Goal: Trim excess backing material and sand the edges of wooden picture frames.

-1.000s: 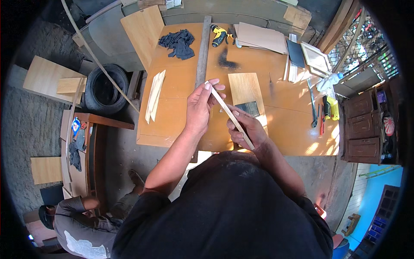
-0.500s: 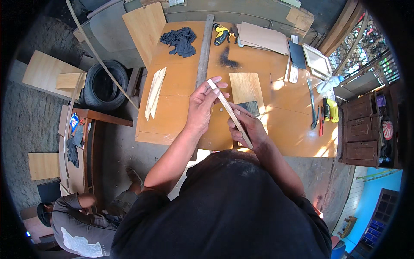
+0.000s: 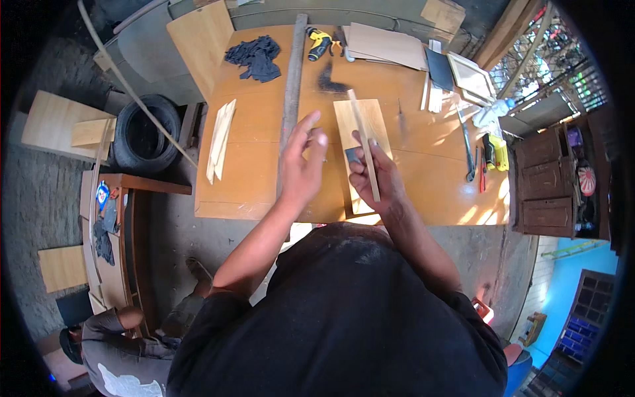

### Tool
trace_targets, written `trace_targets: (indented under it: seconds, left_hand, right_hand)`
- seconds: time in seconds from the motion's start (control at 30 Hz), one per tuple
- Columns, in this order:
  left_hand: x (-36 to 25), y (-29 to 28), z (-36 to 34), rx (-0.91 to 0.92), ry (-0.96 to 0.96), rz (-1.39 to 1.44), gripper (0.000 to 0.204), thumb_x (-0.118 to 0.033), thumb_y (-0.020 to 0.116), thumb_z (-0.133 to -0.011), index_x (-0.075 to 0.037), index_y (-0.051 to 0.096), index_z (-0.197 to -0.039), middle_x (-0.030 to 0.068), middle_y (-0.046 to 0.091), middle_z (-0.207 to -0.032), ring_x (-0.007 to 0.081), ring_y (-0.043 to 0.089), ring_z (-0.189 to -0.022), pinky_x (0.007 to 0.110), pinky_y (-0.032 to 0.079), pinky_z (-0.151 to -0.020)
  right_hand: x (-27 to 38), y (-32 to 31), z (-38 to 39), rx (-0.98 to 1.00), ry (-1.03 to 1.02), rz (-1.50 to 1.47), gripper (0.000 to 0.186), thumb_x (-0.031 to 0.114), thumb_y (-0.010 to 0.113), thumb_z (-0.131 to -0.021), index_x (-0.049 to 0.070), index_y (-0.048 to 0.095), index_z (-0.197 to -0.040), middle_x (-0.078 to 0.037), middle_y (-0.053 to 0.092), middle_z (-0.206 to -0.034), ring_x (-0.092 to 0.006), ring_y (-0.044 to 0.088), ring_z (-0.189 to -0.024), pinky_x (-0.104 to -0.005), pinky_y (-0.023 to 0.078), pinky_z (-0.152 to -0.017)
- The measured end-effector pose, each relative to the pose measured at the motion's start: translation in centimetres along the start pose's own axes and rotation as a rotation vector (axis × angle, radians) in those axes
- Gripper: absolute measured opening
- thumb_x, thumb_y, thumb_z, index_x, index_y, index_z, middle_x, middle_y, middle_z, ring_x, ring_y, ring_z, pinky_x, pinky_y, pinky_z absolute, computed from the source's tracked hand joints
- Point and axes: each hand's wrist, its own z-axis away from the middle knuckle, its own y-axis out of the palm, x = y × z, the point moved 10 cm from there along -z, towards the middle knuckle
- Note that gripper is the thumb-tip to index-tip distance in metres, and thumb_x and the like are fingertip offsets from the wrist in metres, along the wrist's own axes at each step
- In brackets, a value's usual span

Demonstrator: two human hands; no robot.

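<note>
My right hand [image 3: 387, 178] grips a thin wooden strip [image 3: 359, 119] near its lower end, the strip tilted with its far end up and to the left. To its left, my left hand [image 3: 303, 165] is raised above the table, fingers apart and holding nothing. Beneath the strip lies a rectangular wood-grain board [image 3: 378, 122] on the orange-brown table [image 3: 254, 165]. A small dark flat piece [image 3: 352, 155] rests on the board, partly hidden by my right fingers. Several pale pointed wooden strips [image 3: 220, 142] lie together at the table's left.
A grey bar [image 3: 292, 86] crosses the table lengthwise. Along the back are a black cloth [image 3: 254, 58], a yellow-black drill [image 3: 319, 44] and stacked brown sheets [image 3: 387, 46]. A handsaw [image 3: 497, 153] lies at right. Another person [image 3: 126, 351] is at lower left, near a tyre [image 3: 147, 134].
My left hand has let go of the strip and moved slightly left, opening. The strip stays in my right hand, now more upright. The whole view has shifted a little.
</note>
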Motion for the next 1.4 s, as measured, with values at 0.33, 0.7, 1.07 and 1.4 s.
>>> trace_targets:
  seconds: [0.33, 0.7, 1.07, 1.4]
  left_hand:
    - [-4.4, 7.4, 5.5, 0.493, 0.591, -0.539, 0.055, -0.053, 0.065, -0.083, -0.038, 0.054, -0.135, 0.0132, 0.027, -0.156, 0.0437, 0.021, -0.143, 0.067, 0.011, -0.110]
    - [-2.9, 6.7, 2.5, 0.399, 0.533, -0.599, 0.050, -0.050, 0.062, -0.087, -0.030, 0.058, -0.132, 0.0156, 0.027, -0.156, 0.0455, 0.021, -0.143, 0.066, 0.013, -0.110]
    - [12.4, 8.4, 0.4, 0.369, 0.120, -0.409, 0.056, -0.044, 0.052, -0.095, -0.006, 0.051, -0.136, 0.0183, 0.033, -0.151, 0.0368, 0.039, -0.134, 0.061, 0.030, -0.103]
    - [19.6, 14.7, 7.6, 0.686, 0.254, -0.946, 0.068, -0.050, 0.048, -0.092, -0.014, 0.036, -0.148, 0.0033, 0.021, -0.160, 0.0286, 0.009, -0.149, 0.068, -0.001, -0.113]
  right_hand:
    - [2.7, -0.9, -0.9, 0.038, -0.128, -0.074, 0.032, 0.029, 0.049, -0.101, 0.008, 0.053, -0.126, 0.001, 0.057, -0.081, -0.0081, 0.046, -0.061, -0.0218, 0.035, -0.047]
    - [1.6, -1.2, -0.6, 0.024, -0.076, -0.098, 0.033, 0.030, 0.050, -0.100, 0.009, 0.054, -0.125, 0.001, 0.061, -0.083, -0.0096, 0.053, -0.061, -0.0211, 0.045, -0.048]
    - [7.5, -12.3, 3.1, -0.490, -0.526, 1.462, 0.030, 0.015, 0.060, -0.095, 0.006, 0.051, -0.122, -0.008, 0.063, -0.085, -0.0211, 0.061, -0.073, -0.0347, 0.049, -0.063]
    - [2.3, -17.2, 3.3, -0.497, -0.262, 2.243, 0.062, 0.017, 0.053, -0.090, 0.020, 0.032, -0.149, -0.021, 0.060, -0.094, -0.0420, 0.063, -0.071, -0.0530, 0.052, -0.064]
